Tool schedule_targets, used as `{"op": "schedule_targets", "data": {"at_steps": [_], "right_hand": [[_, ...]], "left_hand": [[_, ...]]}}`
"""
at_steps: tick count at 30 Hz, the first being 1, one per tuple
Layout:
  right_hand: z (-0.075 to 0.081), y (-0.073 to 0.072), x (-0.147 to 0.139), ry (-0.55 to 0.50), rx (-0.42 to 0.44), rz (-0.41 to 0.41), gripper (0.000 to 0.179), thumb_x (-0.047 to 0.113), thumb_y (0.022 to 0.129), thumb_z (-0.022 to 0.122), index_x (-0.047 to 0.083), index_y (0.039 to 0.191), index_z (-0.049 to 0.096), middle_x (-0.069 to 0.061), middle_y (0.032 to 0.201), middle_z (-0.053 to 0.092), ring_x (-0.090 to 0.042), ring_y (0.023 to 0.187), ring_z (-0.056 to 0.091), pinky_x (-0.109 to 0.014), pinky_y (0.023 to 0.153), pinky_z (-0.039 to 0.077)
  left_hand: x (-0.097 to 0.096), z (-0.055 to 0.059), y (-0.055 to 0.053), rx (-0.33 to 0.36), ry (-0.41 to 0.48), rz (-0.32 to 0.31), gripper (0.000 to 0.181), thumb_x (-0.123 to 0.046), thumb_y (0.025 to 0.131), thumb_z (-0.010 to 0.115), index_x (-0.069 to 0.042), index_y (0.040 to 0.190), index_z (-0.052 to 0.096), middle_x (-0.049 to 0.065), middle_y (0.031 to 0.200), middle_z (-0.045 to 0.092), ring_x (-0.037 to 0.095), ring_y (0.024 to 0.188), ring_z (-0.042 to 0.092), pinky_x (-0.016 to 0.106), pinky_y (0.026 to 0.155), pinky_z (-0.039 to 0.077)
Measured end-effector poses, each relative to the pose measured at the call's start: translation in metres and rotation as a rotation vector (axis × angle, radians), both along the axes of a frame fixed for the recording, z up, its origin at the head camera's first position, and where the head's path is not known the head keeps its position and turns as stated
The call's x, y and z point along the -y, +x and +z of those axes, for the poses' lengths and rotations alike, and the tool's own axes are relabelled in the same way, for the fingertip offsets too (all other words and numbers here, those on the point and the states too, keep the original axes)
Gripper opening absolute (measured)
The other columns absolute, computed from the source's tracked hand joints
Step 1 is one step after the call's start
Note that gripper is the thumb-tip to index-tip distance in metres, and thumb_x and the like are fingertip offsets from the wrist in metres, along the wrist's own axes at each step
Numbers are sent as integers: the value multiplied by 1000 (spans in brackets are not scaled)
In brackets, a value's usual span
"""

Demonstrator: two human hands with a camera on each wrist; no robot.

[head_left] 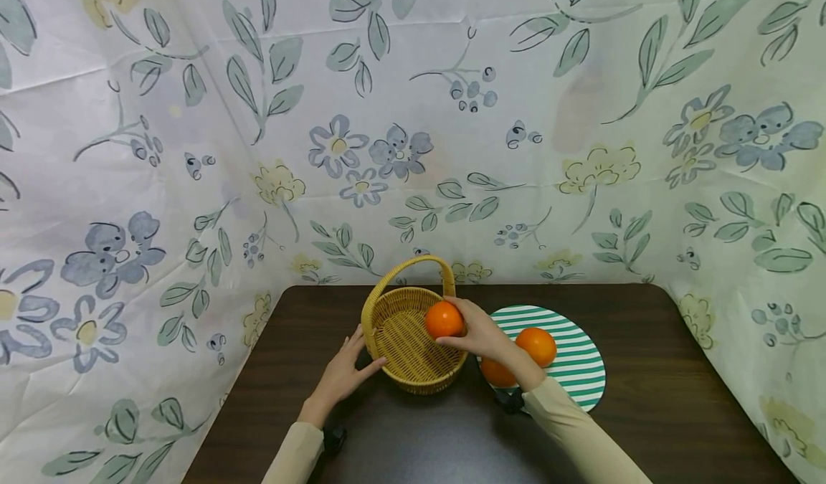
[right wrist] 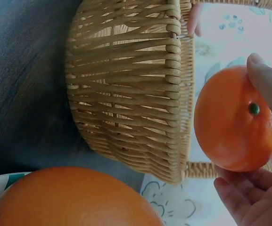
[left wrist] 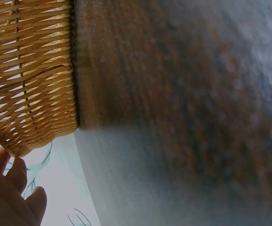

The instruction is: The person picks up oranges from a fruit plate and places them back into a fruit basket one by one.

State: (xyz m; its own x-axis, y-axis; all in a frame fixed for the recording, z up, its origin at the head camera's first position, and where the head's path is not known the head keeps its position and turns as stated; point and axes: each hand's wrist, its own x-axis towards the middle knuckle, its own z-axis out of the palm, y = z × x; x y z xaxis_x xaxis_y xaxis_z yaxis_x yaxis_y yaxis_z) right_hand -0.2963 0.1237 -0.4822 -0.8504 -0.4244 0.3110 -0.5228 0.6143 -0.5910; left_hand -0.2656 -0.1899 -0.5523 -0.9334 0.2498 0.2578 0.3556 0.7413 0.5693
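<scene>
A yellow wicker basket (head_left: 413, 380) with a tall arched handle stands on the dark table. My left hand (head_left: 347, 369) rests against its left side, thumb and fingers spread; in the left wrist view those fingertips (left wrist: 18, 165) reach the woven rim. My right hand (head_left: 480, 330) grips an orange (head_left: 444, 320) between thumb and fingers, over the right part of the basket's opening. A small green stem end shows on that orange in the right wrist view. No fruit shows inside the basket.
Right of the basket lies a round plate (head_left: 584, 358) with green and white stripes. Two oranges lie on it, one at its middle (head_left: 537, 346) and a nearer one (head_left: 497, 373) partly hidden by my right forearm. Floral cloth (head_left: 400, 226) hangs behind the table (head_left: 652, 369).
</scene>
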Motion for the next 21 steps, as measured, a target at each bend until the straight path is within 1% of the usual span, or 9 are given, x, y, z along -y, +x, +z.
{"op": "schedule_targets", "data": {"at_steps": [5, 10, 13, 17, 21], "right_hand": [[-1, -2, 3, 20, 11, -5, 87, 55, 71, 73, 13, 139, 40, -4, 126, 51, -20, 106, 53, -42, 86, 48], [-2, -3, 6, 26, 6, -5, 85, 53, 71, 74, 12, 138, 42, -6, 123, 52, -21, 104, 53, -42, 85, 48], [-2, -4, 7, 28, -1, -6, 83, 52, 71, 75, 13, 137, 43, -7, 123, 53, -22, 104, 53, -42, 85, 48], [-5, -5, 8, 50, -4, -16, 84, 54, 71, 73, 14, 138, 42, -8, 126, 51, -23, 107, 53, -43, 87, 47], [-7, -7, 9, 68, 0, -18, 85, 54, 72, 73, 14, 140, 40, -9, 130, 49, -25, 111, 52, -45, 89, 47]], "left_hand": [[0, 0, -1, 25, -8, 9, 77, -62, 82, 55, -27, 146, 31, -1, 154, 16, 24, 139, 24, 47, 113, 17], [1, 0, 0, 31, -7, 9, 79, -61, 82, 56, -22, 146, 32, -1, 154, 16, 24, 139, 24, 48, 113, 17], [0, 0, 0, 35, -4, 13, 78, -61, 82, 56, -23, 146, 33, -3, 154, 15, 24, 139, 24, 48, 113, 17], [0, 0, 0, 45, -5, 25, 77, -63, 81, 55, -26, 145, 33, -4, 154, 15, 24, 140, 22, 48, 113, 19], [0, -1, 1, 46, -1, 28, 78, -64, 81, 55, -26, 145, 33, -1, 154, 16, 27, 140, 22, 49, 112, 20]]}}
